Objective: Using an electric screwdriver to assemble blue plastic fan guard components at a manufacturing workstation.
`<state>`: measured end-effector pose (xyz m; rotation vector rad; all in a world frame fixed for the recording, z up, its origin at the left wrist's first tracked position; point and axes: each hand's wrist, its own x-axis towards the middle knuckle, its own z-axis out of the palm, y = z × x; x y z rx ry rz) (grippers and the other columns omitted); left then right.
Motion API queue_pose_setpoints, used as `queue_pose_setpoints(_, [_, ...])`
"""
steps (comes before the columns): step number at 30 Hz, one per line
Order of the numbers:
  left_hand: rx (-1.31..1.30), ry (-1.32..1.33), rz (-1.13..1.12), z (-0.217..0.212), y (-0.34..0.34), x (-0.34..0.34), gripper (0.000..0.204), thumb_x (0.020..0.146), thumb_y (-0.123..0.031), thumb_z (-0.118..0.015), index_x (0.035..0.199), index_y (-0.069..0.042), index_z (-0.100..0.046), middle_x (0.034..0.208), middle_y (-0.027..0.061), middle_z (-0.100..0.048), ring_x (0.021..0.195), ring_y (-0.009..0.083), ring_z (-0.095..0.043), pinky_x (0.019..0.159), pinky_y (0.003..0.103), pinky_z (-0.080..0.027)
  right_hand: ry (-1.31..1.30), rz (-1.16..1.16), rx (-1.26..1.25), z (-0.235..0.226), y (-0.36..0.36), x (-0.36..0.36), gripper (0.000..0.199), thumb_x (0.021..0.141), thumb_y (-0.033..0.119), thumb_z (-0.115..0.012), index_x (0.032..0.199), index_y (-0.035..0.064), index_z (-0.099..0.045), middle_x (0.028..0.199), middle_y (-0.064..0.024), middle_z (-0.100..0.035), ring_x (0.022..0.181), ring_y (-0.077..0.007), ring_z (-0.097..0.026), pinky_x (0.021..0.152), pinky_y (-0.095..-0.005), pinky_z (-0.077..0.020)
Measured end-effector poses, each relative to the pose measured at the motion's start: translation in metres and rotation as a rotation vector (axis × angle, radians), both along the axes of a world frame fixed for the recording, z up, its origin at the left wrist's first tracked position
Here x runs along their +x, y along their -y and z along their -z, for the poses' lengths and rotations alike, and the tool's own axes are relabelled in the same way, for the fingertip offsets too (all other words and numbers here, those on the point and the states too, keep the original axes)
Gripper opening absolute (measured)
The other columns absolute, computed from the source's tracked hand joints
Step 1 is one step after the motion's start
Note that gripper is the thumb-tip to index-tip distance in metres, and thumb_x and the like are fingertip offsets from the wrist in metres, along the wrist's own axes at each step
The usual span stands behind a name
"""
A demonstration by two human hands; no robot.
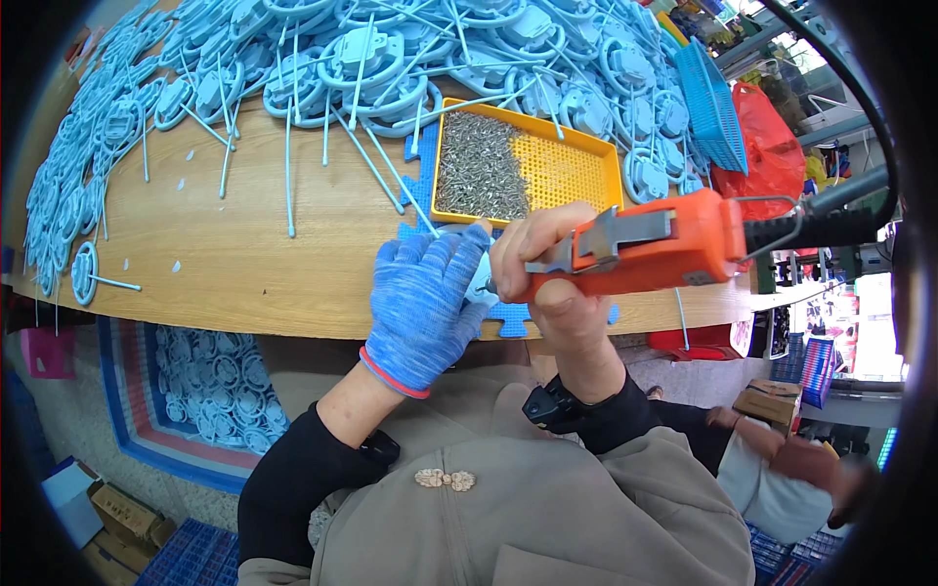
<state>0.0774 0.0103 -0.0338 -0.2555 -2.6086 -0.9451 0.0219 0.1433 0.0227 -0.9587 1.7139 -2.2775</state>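
My left hand [420, 303], in a blue knitted glove with a red cuff, presses down on a light blue plastic piece [477, 281] at the table's near edge. Its fingers hide most of the piece. Bare and wrapped around the front of an orange electric screwdriver [674, 244], my right hand [562, 273] keeps the tool nearly level, its nose against or close to the piece. The tip is hidden by my fingers. Beneath both hands lies a blue foam mat [513, 320]. Just beyond them sits a yellow tray [572, 171] with small metal screws [479, 161] heaped on its left side.
Light blue plastic rings with thin rods [362, 59] pile up along the far and left table [225, 264]. At the right are a blue basket [711, 107], a red plastic bag [762, 146] and the tool's black cable. A person [782, 479] is at lower right; a lined container [132, 391] holds more pieces.
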Motion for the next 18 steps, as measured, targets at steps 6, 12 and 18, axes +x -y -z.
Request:
queue_pose_setpoints(6, [0.043,-0.105,0.267,0.016,-0.004,-0.027,0.062,0.065,-0.022,-0.072,0.123,-0.012,-0.053,0.111,0.0082,-0.059,0.097,0.0298,-0.055,0.088,0.044,-0.038,0.097,0.022,0.078,0.013,-0.009,0.001,0.033,0.076,0.015,-0.075,0.097,0.0053,-0.052,0.081,-0.0036,-0.056,0.072,-0.0129,-0.056,0.064,-0.0283,-0.0479])
queue_pose_setpoints(12, [-0.001,0.026,0.226,0.026,0.001,-0.011,0.058,0.069,-0.027,-0.075,0.119,-0.007,-0.054,0.111,0.0148,-0.058,0.104,0.0372,-0.053,0.089,0.044,-0.042,0.145,0.053,-0.008,-0.017,-0.014,0.000,0.043,0.073,0.010,-0.078,0.111,0.0030,-0.060,0.094,0.0028,-0.060,0.086,-0.0065,-0.053,0.078,-0.0254,-0.0463])
queue_pose_setpoints(18, [0.035,0.396,0.081,0.031,0.108,0.053,0.079,0.082,-0.025,-0.071,0.143,0.000,-0.028,0.144,0.0202,-0.036,0.124,0.0319,-0.045,0.101,0.040,-0.042,0.226,0.053,-0.041,-0.037,-0.063,-0.010,0.053,0.071,0.017,-0.082,0.115,0.0033,-0.056,0.096,0.0020,-0.054,0.088,-0.0072,-0.049,0.079,-0.0249,-0.0437])
